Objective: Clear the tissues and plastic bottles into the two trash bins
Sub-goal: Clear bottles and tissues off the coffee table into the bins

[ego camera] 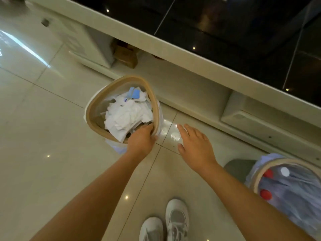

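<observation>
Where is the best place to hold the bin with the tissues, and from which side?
Probably the tan rim of the tissue bin, from the near side, where the left hand already hooks it. The rim is firm and exposed; the liner bag below looks loose.

A home living room, seen from above by someone standing on the floor.

Glossy cream floor tiles (43,171) mirror small ceiling lights, and a long, low cream cabinet (199,66) with a shiny black glass top runs along the wall, the sort that carries a television. A small cardboard box (126,55) is tucked in the open space under it. Two small household bins lined with plastic bags stand on the tiles, one (90,108) full of crumpled tissues, the other (260,173) holding bottles with red caps. White trainers (177,218) show at the bottom edge.
</observation>
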Tool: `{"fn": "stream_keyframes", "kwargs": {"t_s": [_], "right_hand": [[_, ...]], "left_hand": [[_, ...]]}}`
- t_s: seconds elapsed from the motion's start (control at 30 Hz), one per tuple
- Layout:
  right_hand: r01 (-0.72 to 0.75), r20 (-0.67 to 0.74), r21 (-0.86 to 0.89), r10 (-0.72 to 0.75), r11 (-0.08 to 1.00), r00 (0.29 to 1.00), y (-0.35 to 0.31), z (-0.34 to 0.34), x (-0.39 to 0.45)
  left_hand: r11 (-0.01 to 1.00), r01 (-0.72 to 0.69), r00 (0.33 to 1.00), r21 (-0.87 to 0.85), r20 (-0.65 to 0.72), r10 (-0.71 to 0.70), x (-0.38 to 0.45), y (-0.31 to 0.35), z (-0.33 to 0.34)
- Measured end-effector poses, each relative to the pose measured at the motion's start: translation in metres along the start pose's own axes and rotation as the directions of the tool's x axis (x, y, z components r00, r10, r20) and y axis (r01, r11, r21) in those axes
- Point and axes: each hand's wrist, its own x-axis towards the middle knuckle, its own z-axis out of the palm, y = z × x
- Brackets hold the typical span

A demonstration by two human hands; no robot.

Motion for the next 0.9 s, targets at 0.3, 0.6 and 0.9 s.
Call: {"fn": "stream_keyframes", "kwargs": {"t_s": [0.3,0.6,0.9], "right_hand": [[-0.359,0.088,0.007,0.357,0.933,0.930,0.084,0.029,-0.096],[-0.425,0.031,0.035,0.424,0.904,0.905,0.123,0.014,-0.155],[-0.357,-0.083,0.083,0.363,0.930,0.928,0.119,-0.073,-0.203]], "left_hand": [[0.978,-0.203,0.934,0.050,0.311,0.178,-0.072,0.102,0.101],[0.949,-0.289,0.908,0.127,0.350,0.230,-0.097,0.167,0.151],[0.785,-0.440,0.898,0.435,0.229,0.376,-0.112,0.237,0.038]]}}
